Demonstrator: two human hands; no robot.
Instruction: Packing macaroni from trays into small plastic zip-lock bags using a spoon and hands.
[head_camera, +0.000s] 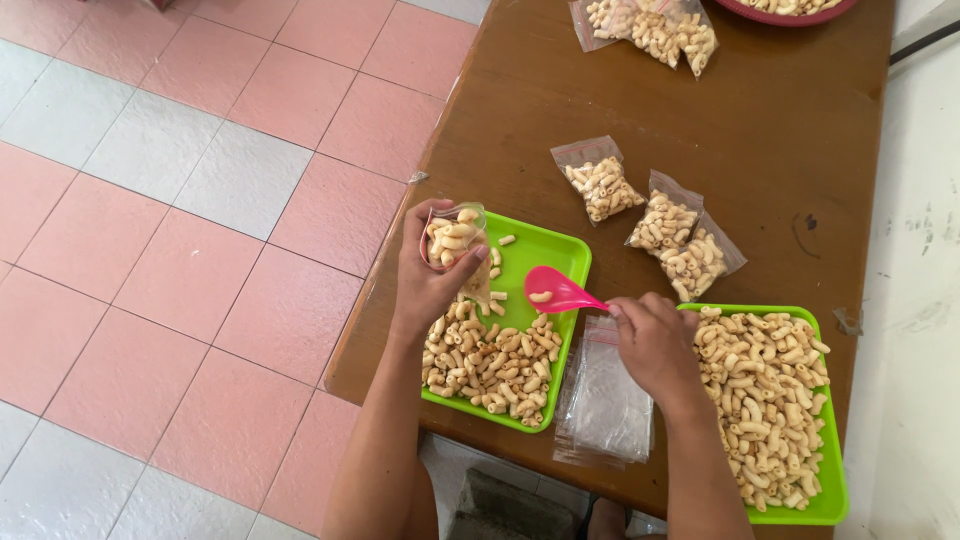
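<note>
Head view: brown desk (760, 130) running to the far side, left edge dropping to a pink and grey tiled floor (180, 200); open wood between the trays and the far bags. Left hand (428, 275) closed round a small clear bag (452, 238) partly filled with elbow-shaped snacks, held above the left green tray (545, 250). Right hand (655, 345) gripping a pink scoop (556, 290) with one piece in it, just right of that bag. Loose snacks heaped at the near end of the left tray, more filling the right green tray (825, 500). Between the trays, a stack of empty clear bags (605, 400). Farther off, three filled bags (665, 225); another filled bag (655, 30) at the far edge.
</note>
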